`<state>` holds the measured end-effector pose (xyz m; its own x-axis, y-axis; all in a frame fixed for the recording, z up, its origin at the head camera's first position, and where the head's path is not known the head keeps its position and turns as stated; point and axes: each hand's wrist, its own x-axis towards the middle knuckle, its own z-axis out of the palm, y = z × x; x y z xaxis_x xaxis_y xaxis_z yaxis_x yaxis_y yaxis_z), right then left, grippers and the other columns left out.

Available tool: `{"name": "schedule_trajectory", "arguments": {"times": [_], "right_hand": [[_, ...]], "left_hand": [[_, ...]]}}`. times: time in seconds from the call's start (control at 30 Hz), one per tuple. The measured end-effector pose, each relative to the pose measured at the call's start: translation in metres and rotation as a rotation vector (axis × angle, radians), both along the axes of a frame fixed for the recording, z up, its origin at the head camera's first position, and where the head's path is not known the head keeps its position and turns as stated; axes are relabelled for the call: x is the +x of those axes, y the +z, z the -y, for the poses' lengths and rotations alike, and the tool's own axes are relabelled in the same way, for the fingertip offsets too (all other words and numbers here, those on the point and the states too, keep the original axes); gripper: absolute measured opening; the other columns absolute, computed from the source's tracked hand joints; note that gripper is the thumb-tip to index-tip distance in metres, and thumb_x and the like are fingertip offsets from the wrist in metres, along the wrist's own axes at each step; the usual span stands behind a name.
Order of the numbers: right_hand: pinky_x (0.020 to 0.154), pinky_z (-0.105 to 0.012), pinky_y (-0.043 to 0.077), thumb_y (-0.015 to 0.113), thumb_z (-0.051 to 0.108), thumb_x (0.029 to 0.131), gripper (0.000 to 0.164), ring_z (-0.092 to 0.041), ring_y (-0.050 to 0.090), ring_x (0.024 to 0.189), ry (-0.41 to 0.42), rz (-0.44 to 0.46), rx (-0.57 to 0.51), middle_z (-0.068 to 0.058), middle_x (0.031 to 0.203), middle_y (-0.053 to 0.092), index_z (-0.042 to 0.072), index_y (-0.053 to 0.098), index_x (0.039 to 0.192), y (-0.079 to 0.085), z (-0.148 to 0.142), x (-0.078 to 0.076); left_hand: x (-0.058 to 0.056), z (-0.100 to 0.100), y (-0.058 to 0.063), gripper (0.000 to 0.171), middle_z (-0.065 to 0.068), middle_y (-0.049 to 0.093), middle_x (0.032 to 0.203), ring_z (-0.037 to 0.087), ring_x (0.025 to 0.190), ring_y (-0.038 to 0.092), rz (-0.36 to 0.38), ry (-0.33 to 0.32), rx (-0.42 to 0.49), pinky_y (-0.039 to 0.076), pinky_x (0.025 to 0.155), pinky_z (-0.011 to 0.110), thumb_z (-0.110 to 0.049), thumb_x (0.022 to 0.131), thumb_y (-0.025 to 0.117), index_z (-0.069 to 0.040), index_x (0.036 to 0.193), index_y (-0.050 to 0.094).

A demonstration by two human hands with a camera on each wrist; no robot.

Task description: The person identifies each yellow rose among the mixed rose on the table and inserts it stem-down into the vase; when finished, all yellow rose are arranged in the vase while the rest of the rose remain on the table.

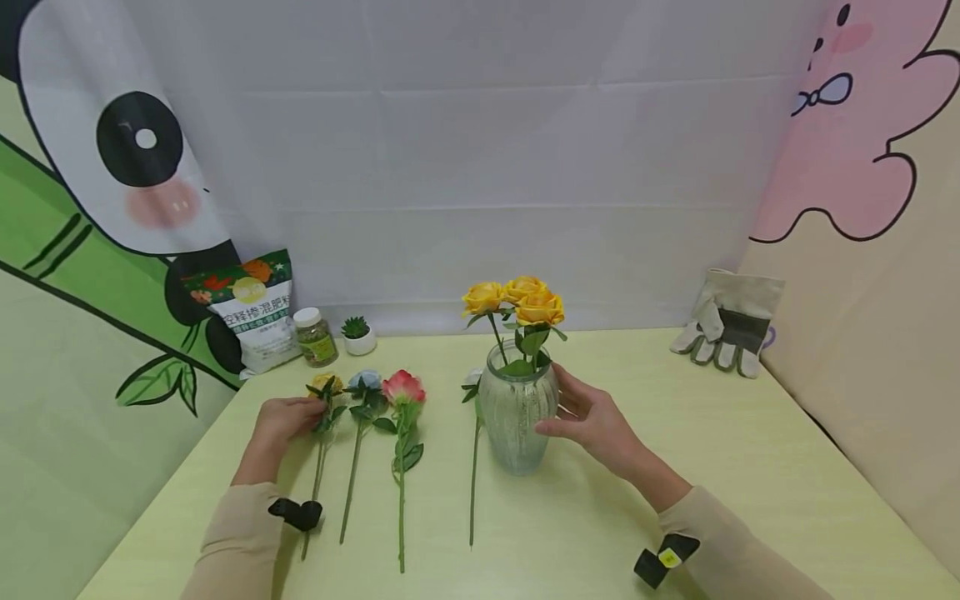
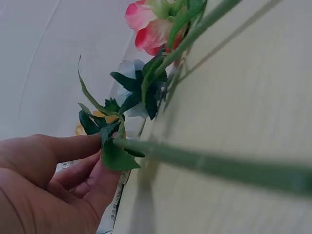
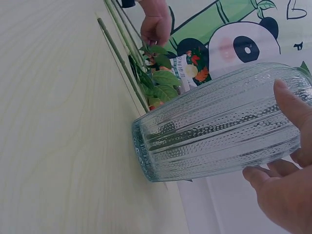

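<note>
My left hand (image 1: pixel 287 420) pinches a yellow artificial rose (image 1: pixel 326 386) just below its bloom, thumb and fingers meeting among the leaves (image 2: pixel 117 151) in the left wrist view. Its long stem slants toward the front of the table. With my right hand (image 1: pixel 592 417) I hold the ribbed glass vase (image 1: pixel 517 425) from its right side, the thumb in front and fingers behind. Several yellow roses (image 1: pixel 536 304) stand upright in the vase. Next to the left hand lie a blue flower (image 1: pixel 365 383) and a pink-red flower (image 1: pixel 403 387).
A white flower (image 1: pixel 472 379) lies beside the vase, partly hidden by it. Along the back left stand a fertilizer bag (image 1: pixel 258 321), a lidded jar (image 1: pixel 316 340) and a small potted succulent (image 1: pixel 358 337). Work gloves (image 1: pixel 731 321) lean at the back right.
</note>
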<state>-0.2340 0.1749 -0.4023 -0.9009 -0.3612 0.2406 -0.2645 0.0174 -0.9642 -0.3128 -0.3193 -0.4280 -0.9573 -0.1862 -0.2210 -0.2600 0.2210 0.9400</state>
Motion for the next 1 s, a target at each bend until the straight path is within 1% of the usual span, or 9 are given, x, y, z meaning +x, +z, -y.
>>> {"name": "schedule_trajectory", "arguments": {"times": [0.1, 0.17, 0.23, 0.3, 0.37, 0.5, 0.73, 0.83, 1.0], "right_hand": [[0.106, -0.033, 0.042, 0.082, 0.016, 0.085, 0.097, -0.031, 0.033, 0.144, 0.0, -0.002, 0.006, -0.008, 0.163, 0.024, 0.009, 0.021, 0.16, 0.001, 0.0, 0.0], [0.106, -0.033, 0.042, 0.082, 0.016, 0.085, 0.097, -0.032, 0.033, 0.144, 0.0, -0.002, 0.008, -0.008, 0.163, 0.024, 0.009, 0.021, 0.16, 0.001, 0.0, 0.0], [0.106, -0.032, 0.042, 0.082, 0.017, 0.085, 0.097, -0.031, 0.034, 0.144, -0.002, 0.003, 0.009, -0.007, 0.163, 0.024, 0.01, 0.021, 0.16, 0.002, 0.0, 0.001], [0.106, -0.032, 0.042, 0.082, 0.017, 0.085, 0.097, -0.031, 0.034, 0.144, 0.0, 0.007, 0.007, -0.007, 0.163, 0.024, 0.01, 0.021, 0.16, 0.002, 0.0, 0.001], [0.106, -0.032, 0.042, 0.082, 0.017, 0.085, 0.096, -0.031, 0.034, 0.144, 0.003, 0.008, 0.004, -0.007, 0.163, 0.024, 0.01, 0.021, 0.16, 0.001, 0.0, 0.001], [0.106, -0.031, 0.043, 0.082, 0.017, 0.086, 0.096, -0.029, 0.034, 0.144, 0.003, 0.014, 0.0, -0.005, 0.163, 0.025, 0.011, 0.022, 0.16, -0.001, 0.0, 0.001], [0.107, -0.031, 0.042, 0.082, 0.017, 0.085, 0.096, -0.029, 0.034, 0.144, -0.001, 0.007, 0.002, -0.005, 0.163, 0.025, 0.011, 0.022, 0.16, 0.001, 0.0, 0.0], [0.107, -0.03, 0.041, 0.082, 0.018, 0.085, 0.096, -0.028, 0.034, 0.144, -0.004, 0.008, 0.002, -0.004, 0.162, 0.026, 0.012, 0.023, 0.16, 0.001, 0.0, 0.001], [0.107, -0.03, 0.041, 0.082, 0.017, 0.085, 0.095, -0.028, 0.033, 0.144, -0.002, -0.003, -0.002, -0.004, 0.163, 0.026, 0.011, 0.023, 0.159, 0.001, -0.001, -0.001]], "left_hand": [[0.001, 0.004, 0.004, 0.035, -0.009, 0.07, 0.079, 0.003, 0.072, 0.068, -0.006, 0.044, 0.14, 0.059, 0.069, 0.023, -0.009, 0.095, 0.07, 0.007, 0.126, 0.063], [0.001, 0.006, 0.006, 0.019, -0.01, 0.069, 0.078, 0.004, 0.072, 0.068, 0.0, 0.066, 0.213, 0.059, 0.068, 0.023, -0.009, 0.094, 0.072, -0.003, 0.112, 0.072], [0.001, 0.008, 0.008, 0.004, -0.012, 0.068, 0.078, 0.004, 0.072, 0.068, 0.013, 0.079, 0.274, 0.059, 0.067, 0.023, -0.009, 0.093, 0.073, -0.012, 0.095, 0.075], [0.0, 0.011, 0.009, 0.015, -0.014, 0.068, 0.079, 0.004, 0.073, 0.067, 0.023, 0.075, 0.32, 0.058, 0.066, 0.023, -0.009, 0.092, 0.074, -0.02, 0.082, 0.076], [-0.001, 0.014, 0.009, 0.022, -0.013, 0.068, 0.081, 0.004, 0.074, 0.067, 0.029, 0.054, 0.378, 0.058, 0.067, 0.023, -0.009, 0.093, 0.074, -0.023, 0.076, 0.075], [0.003, 0.018, 0.017, 0.023, -0.011, 0.068, 0.086, 0.004, 0.077, 0.066, 0.021, -0.023, 0.468, 0.056, 0.07, 0.021, -0.009, 0.096, 0.069, -0.024, 0.08, 0.075], [0.008, 0.018, 0.036, 0.025, -0.003, 0.07, 0.097, 0.008, 0.09, 0.068, -0.026, -0.187, 0.742, 0.056, 0.081, 0.021, -0.003, 0.104, 0.05, -0.015, 0.094, 0.07], [0.012, 0.013, 0.046, 0.03, 0.0, 0.07, 0.1, 0.01, 0.092, 0.067, -0.047, -0.245, 0.839, 0.056, 0.083, 0.022, -0.002, 0.107, 0.044, -0.011, 0.098, 0.071], [0.02, -0.004, 0.065, 0.029, 0.004, 0.068, 0.101, 0.013, 0.095, 0.066, -0.111, -0.294, 0.971, 0.056, 0.084, 0.024, -0.005, 0.107, 0.042, -0.007, 0.103, 0.071]]}}
